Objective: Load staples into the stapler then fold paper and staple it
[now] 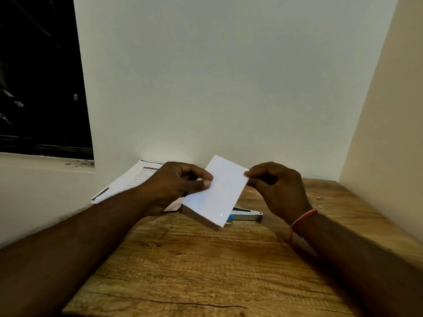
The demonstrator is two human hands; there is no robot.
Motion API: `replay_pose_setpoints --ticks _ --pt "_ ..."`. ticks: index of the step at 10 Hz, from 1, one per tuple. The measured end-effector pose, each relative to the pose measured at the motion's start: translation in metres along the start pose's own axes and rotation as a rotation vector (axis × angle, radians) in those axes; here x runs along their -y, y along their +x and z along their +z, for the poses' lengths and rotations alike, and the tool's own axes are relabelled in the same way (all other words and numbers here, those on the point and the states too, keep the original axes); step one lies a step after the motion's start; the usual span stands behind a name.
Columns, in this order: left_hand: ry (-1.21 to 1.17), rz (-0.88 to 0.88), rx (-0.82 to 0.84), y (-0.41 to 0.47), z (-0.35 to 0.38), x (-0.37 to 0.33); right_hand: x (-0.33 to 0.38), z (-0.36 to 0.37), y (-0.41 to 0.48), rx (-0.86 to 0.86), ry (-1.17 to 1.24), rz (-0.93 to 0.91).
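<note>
Already folded, my paper point(217, 193) awaited stapling.
I saw my left hand point(174, 186) and right hand point(277, 186) pinching its edges above the table point(206, 271); the stapler point(246, 215) lay untouched at its five o'clock, loading unconfirmed.

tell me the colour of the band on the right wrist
Red; the band shows best in the head view.

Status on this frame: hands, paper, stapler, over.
Left hand and right hand pinching folded white paper over wooden table. Silver and blue stapler lying behind it, partly hidden.
</note>
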State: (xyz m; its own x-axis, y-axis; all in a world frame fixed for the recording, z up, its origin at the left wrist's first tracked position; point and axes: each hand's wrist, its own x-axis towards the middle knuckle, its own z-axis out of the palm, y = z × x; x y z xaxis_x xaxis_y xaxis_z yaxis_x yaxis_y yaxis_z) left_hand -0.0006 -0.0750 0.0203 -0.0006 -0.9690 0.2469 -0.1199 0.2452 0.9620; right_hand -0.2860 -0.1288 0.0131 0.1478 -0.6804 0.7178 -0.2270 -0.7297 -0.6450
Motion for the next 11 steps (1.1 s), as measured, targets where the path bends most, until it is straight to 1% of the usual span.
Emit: replay_pose_setpoints --ticks 1,2,3,4,5,6,7,8,9,10,11 --pt "0.078 0.032 -0.226 0.008 -0.016 0.003 0.004 -0.001 0.000 0.121 -0.140 0.129" --pt "0.245 0.000 -0.374 0.015 -0.040 0.009 0.005 -0.002 -0.001 0.359 -0.296 0.226" --pt "0.416 -0.041 -0.433 0.022 -0.059 0.019 0.009 0.000 -0.004 0.618 -0.468 0.261" --pt "0.652 -0.060 -0.400 0.028 -0.067 0.027 0.009 0.003 -0.003 0.651 -0.564 0.227" --pt "0.875 -0.080 -0.328 0.030 -0.068 0.033 0.001 0.005 -0.001 0.581 -0.619 0.234" --pt "0.944 -0.128 -0.297 0.032 -0.069 0.038 -0.005 0.001 0.004 0.434 -0.672 0.288" --pt "1.016 -0.120 -0.312 0.034 -0.071 0.043 -0.013 -0.011 0.015 0.272 -0.752 0.346" --pt "1.040 -0.054 -0.341 0.037 -0.067 0.045 -0.025 -0.025 0.024 0.215 -0.765 0.445" --pt "1.009 0.109 -0.333 0.038 -0.055 0.046 -0.034 -0.028 0.026 0.252 -0.800 0.473" --pt "1.000 0.235 -0.287 0.035 -0.042 0.046 -0.035 -0.026 0.023 0.245 -0.847 0.444" --pt "1.001 0.295 -0.222 0.033 -0.024 0.046 -0.028 -0.023 0.022 0.201 -0.845 0.408"
